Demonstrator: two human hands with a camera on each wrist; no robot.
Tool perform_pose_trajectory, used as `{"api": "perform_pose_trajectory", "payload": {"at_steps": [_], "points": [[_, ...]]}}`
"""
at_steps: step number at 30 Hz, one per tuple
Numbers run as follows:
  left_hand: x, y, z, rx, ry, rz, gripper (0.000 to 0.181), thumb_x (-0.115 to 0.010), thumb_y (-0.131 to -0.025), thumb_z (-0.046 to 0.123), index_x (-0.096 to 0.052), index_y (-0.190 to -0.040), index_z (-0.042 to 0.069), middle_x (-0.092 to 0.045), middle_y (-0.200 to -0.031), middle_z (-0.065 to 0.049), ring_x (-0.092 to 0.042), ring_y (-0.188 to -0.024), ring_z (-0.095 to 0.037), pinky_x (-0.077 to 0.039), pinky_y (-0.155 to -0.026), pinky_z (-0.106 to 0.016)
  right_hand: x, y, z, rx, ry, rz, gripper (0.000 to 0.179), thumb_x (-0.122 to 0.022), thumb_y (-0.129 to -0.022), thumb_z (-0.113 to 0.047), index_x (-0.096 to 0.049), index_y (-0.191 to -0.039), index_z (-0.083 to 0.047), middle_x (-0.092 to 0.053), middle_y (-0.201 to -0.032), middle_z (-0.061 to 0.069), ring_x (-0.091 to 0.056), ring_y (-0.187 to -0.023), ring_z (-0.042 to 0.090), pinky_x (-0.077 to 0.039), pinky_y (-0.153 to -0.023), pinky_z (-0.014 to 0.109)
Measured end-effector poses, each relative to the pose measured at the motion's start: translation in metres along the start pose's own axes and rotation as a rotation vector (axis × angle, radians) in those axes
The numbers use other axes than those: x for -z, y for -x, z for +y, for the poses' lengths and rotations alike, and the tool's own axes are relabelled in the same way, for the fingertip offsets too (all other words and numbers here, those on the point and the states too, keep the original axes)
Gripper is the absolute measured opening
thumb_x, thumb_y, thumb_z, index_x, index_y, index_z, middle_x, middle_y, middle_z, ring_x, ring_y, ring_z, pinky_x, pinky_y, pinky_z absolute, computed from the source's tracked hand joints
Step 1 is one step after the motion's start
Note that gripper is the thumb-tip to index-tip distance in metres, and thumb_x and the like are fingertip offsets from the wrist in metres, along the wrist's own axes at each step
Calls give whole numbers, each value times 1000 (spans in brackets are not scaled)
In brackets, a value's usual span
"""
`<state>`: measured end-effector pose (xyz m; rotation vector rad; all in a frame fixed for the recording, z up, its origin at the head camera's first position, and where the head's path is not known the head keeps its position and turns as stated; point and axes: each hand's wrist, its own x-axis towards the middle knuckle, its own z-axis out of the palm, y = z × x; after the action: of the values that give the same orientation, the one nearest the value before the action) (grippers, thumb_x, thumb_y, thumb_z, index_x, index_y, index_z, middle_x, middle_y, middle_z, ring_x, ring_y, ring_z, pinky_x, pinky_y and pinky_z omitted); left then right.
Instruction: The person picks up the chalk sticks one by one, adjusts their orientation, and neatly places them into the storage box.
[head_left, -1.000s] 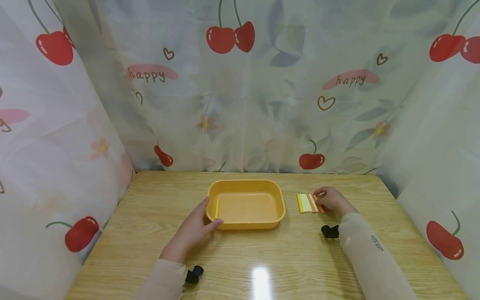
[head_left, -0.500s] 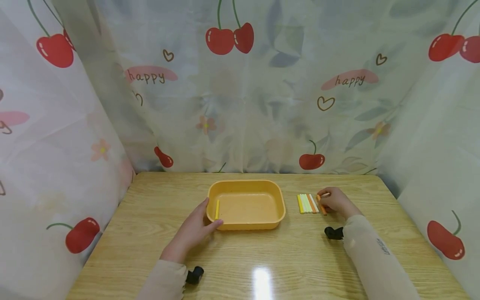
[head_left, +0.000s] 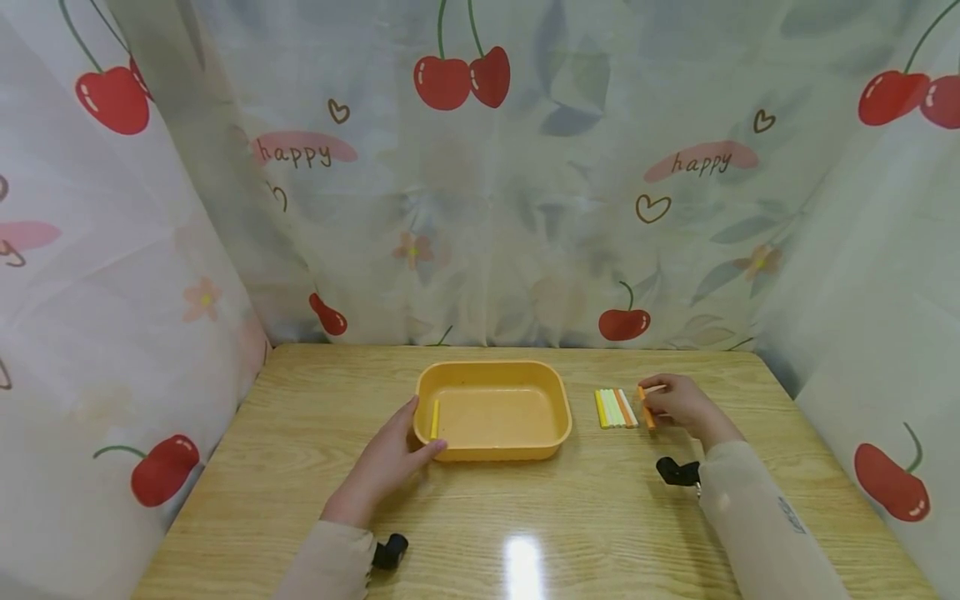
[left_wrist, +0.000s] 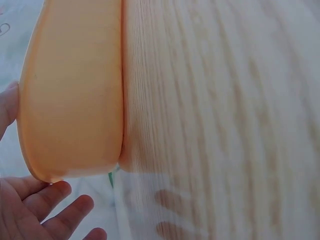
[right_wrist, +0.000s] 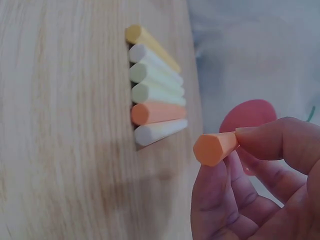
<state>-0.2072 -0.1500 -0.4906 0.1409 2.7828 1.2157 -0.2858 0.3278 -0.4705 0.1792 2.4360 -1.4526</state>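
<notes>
My left hand [head_left: 386, 458] holds the near left corner of a yellow-orange plastic tray [head_left: 491, 452], thumb at the front rim and fingers along the left wall. A yellow chalk stick [head_left: 434, 419] lies inside the tray by that wall. In the left wrist view the thumb and index finger touch the tray [left_wrist: 75, 90], the other fingers spread below. My right hand [head_left: 678, 404] pinches an orange chalk stick [right_wrist: 209, 150] between thumb and fingers, just right of a row of chalk sticks [head_left: 617, 408]. That row holds yellow, white, pale green and orange sticks [right_wrist: 157, 112] side by side.
The wooden table [head_left: 570, 517] reaches back to a hanging cloth [head_left: 487, 208] with printed cherries. More of this cloth stands at both sides. A black wrist camera [head_left: 678, 472] sits at each sleeve cuff.
The right hand has drawn the orange chalk stick away from the row, to the right, opening a gap beside the white stick. The left hand and tray have stayed in place.
</notes>
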Motion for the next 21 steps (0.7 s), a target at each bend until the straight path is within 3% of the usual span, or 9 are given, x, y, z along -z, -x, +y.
{"api": "perform_pose_trajectory", "payload": {"at_steps": [6, 16, 21], "points": [[-1, 1, -1, -7, 0, 6, 92, -71, -91, 48, -21, -161, 16, -27, -164, -7, -26, -149, -30, -23, -119, -53, -1, 12, -14, 16, -40, -4, 49, -57, -97, -6, -42, -142, 8, -56, -93, 8, -56, -74, 16, -57, -69, 32], [1, -1, -1, -21, -23, 9, 93, -72, -90, 48, -22, -161, 14, -28, -163, -8, -27, -149, -31, -23, -119, -53, -6, 34, -46, 79, -139, 8, 49, -56, -102, -13, -40, -146, 3, -58, -111, 12, -62, -89, 16, -59, -79, 33], [2, 0, 2, -15, -23, 5, 91, -72, -91, 48, -23, -161, 16, -28, -163, -6, -27, -149, -29, -24, -119, -53, -8, 44, -60, 148, -173, 5, 50, -56, -103, -13, -39, -146, 5, -59, -108, 9, -63, -90, 17, -59, -80, 33]]}}
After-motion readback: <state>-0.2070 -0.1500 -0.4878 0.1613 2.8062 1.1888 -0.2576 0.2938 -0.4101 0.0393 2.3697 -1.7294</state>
